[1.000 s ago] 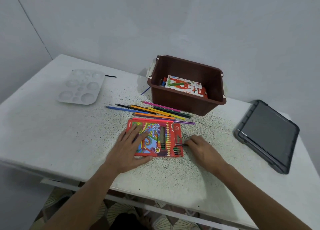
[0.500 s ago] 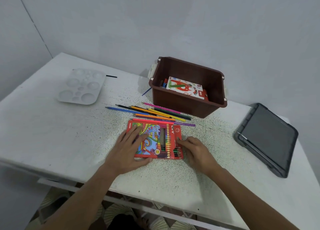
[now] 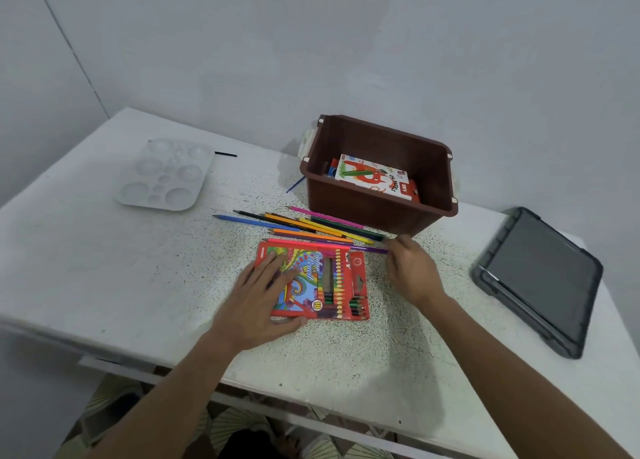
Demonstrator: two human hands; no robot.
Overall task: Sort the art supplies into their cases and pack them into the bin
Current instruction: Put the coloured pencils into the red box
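Observation:
A red coloured-pencil case (image 3: 323, 282) lies flat on the white table (image 3: 104, 268), with several pencils inside at its right end. My left hand (image 3: 263, 296) rests on its left half, fingers straight. Several loose coloured pencils (image 3: 304, 225) lie in a fan just beyond the case. My right hand (image 3: 412, 271) is at the right end of the purple pencil (image 3: 369, 250), fingers curled down; whether they pinch it is hidden. The brown bin (image 3: 381, 209) stands behind the pencils and holds an oil-pastel box (image 3: 375, 176).
A white paint palette (image 3: 166, 174) sits at the back left, with a short black stick (image 3: 225, 154) beside it. A blue pencil (image 3: 295, 184) pokes out left of the bin. A grey-cased tablet (image 3: 540, 278) lies at the right edge.
My right hand left the case's right end and moved up and right to the end of the loose pencils. My left hand stayed on the case.

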